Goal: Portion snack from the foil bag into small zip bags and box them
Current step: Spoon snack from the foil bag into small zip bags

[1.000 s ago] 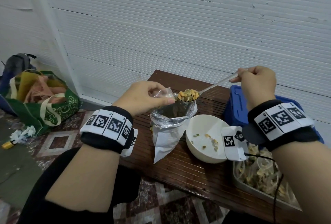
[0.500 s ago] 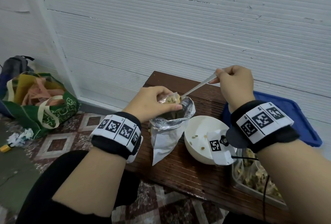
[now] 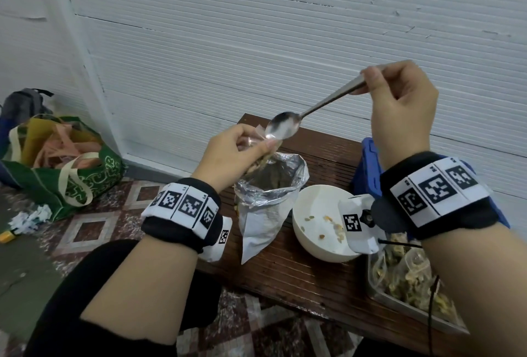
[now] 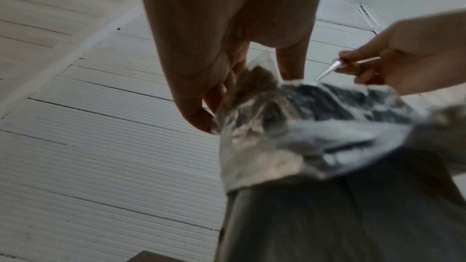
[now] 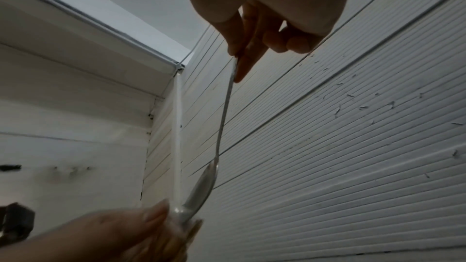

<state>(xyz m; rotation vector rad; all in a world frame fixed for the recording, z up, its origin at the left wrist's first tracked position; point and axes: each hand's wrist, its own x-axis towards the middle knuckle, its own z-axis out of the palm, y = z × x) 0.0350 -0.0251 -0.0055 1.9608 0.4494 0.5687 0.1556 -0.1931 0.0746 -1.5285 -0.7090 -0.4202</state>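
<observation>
**Empty spoon lifted over a part-filled zip bag**

Nearest the person, at the right front of the wooden bench, a metal tray held small filled bags. Just beyond it sat a white bowl with a few stray snack pieces in it. To the bowl's left stood the foil bag, upright and open, its rim rolled down into a cuff.

Directly above the foil bag's mouth, the left hand pinched the small zip bag by its top edge between thumb and curled fingers; some snack showed through the clear film. The right hand was closed round the end of the spoon handle, the bowl of the spoon empty and hanging at the zip bag's opening. A blue box lay behind the right wrist, and a green tote sat on the floor far left.

The zip bag looked light, limp and slippery, so it would likely sag shut unless held by the stiffer zip strip at the rim. The foil bag seemed crinkly and tippy; steadying it at the folded cuff seemed the safest hold. Spilling over the bench was the likely risk.
</observation>
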